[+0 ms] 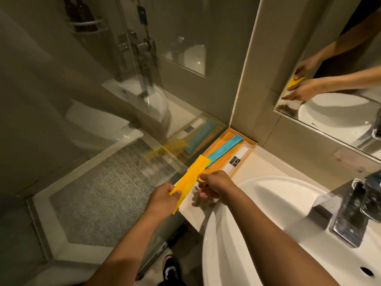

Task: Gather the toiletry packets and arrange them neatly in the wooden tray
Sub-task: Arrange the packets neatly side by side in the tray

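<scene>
**Yellow packet held at the desk's edge, tray only part filled**

Bathroom tiles, a glass shower screen [86,112] and a mirror [338,65] framed the head view, with a pale stone desk [266,162] running beside the white basin [278,213]. A wooden tray [227,134] sat in the far corner of that desk, against the wall and the glass. A blue packet [224,148] lay lengthwise in it, and a white packet [239,156] with a dark label lay along its right side.

The left hand [162,200] had its grip clenched on the near end of a long yellow packet [192,178]. The right hand [216,183] pinched the packet's right edge near the middle. The packet's far end overlapped the tray's near corner and the blue packet's tip, while its near end hung out past the desk's edge.

Judged from this, a loosened grip would drop the packet to the floor. Pushed in at this slant, it could ride over the blue packet and lie crooked, or nudge the tray against the glass.
</scene>
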